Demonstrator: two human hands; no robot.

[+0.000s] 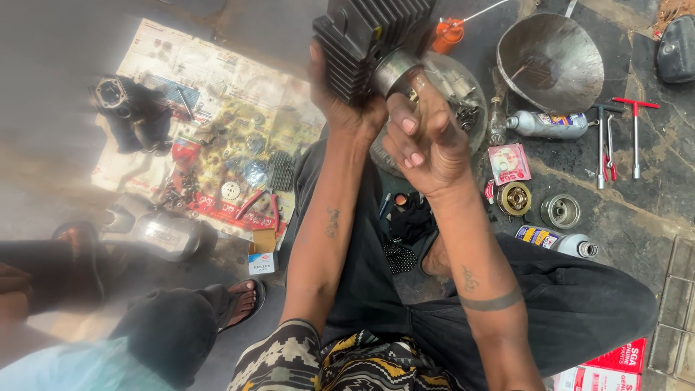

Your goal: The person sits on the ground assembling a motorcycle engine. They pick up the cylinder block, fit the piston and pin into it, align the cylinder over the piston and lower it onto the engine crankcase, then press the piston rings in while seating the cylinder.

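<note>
While L hand (340, 108) grips finned engine cylinder (362, 40) from below, R hand (427, 137), fingers curled, pinches its steel sleeve (394, 71); bore axis tilts toward R.

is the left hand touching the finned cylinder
Touching. The head view shows the left hand wrapped around the underside of the black finned cylinder, fingers pressed on its fins, with no gap between them.

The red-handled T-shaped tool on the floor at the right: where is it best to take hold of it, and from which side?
Probably the red crossbar of the T-shaped tool, taken from above. It lies flat on the dark floor, with bare floor around the bar, and its thin metal shaft offers less to hold.
</note>
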